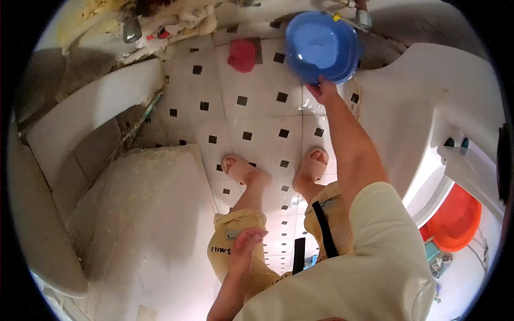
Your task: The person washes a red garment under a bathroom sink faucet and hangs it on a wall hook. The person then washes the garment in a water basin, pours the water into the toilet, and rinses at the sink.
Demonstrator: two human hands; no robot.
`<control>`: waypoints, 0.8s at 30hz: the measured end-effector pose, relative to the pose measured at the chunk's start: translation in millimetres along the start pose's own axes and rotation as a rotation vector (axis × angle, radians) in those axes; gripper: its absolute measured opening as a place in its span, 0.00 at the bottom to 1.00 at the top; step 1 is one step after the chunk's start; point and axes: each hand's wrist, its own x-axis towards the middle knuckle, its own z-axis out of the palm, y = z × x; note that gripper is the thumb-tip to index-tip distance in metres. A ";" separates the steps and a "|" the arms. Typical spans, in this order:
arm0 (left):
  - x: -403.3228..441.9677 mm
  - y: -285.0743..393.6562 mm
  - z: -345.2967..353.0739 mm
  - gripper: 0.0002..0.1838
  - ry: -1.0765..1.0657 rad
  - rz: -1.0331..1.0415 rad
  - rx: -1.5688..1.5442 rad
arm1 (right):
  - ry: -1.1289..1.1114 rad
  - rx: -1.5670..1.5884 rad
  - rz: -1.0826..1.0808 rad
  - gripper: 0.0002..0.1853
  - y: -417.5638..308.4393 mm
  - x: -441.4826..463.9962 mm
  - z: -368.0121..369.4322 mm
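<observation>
My right hand (322,91) grips the near rim of a blue basin (320,48), which is on the tiled floor near the far wall. Something clear, apparently water, shows inside the basin. My left hand (249,242) is near my left knee, over the yellow trousers (235,257), with its fingers partly curled; whether it holds anything is unclear. A red cloth-like item (242,55) lies on the floor to the left of the basin.
A metal tap (363,18) is beyond the basin. White fixtures stand at right (396,101) and left (101,101). A red basin (455,219) is at the lower right. My feet in pink slippers (313,167) are on the tiles.
</observation>
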 end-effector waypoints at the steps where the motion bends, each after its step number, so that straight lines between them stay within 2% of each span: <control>1: 1.6 1.3 3.6 0.09 -0.007 0.013 0.018 | 0.010 -0.029 -0.013 0.16 0.5 5.4 -0.5; 4: -1.5 6.0 15.3 0.08 -0.029 0.015 0.073 | 0.026 -0.150 -0.080 0.17 10.7 11.1 -3.7; 8: -0.7 9.8 18.8 0.09 -0.063 0.006 0.117 | -0.026 -0.052 0.029 0.15 -5.4 -0.9 -2.7; 11: -7.4 10.4 21.2 0.09 -0.059 0.017 0.121 | 0.010 -0.036 -0.029 0.22 -7.0 -18.9 1.4; 15: -28.1 12.9 21.9 0.09 -0.075 0.058 0.060 | 0.156 -0.123 0.024 0.30 -12.8 -58.7 7.1; 17: -43.9 21.0 23.6 0.09 -0.117 0.080 0.071 | 0.097 0.074 0.132 0.27 -1.0 -50.5 -20.4; 19: -63.7 29.1 23.1 0.10 -0.174 0.109 0.069 | 0.011 0.018 0.045 0.23 3.7 -119.4 -14.8; 22: -100.8 41.4 27.9 0.10 -0.255 0.158 0.061 | 0.034 -0.125 0.121 0.13 18.6 -182.6 -33.0; 24: -137.2 58.8 29.1 0.10 -0.263 0.202 0.062 | -0.056 -0.290 0.167 0.09 30.0 -227.5 -50.1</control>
